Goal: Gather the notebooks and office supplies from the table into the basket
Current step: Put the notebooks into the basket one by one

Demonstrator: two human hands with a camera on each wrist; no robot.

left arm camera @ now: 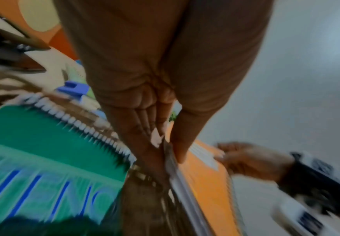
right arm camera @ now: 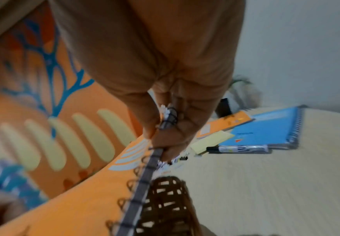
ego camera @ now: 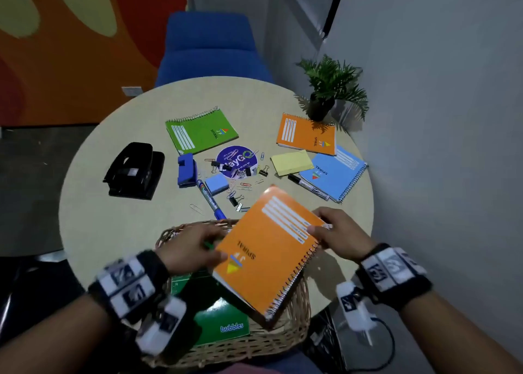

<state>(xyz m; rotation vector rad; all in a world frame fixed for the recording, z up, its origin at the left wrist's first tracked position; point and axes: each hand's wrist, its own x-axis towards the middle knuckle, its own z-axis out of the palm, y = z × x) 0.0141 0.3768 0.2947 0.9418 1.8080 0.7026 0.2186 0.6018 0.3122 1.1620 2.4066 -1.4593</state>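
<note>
Notebook (ego camera: 268, 253), orange, is pinched at opposite edges by left hand (ego camera: 192, 249) and right hand (ego camera: 336, 233), tilted just above basket (ego camera: 294, 317) below both, seemingly to slide it in flat.

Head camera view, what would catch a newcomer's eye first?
The big orange notebook, gripped by the left hand and right hand over the wicker basket at the table's near edge. Beyond it, a green notebook lies among scattered supplies.
</note>
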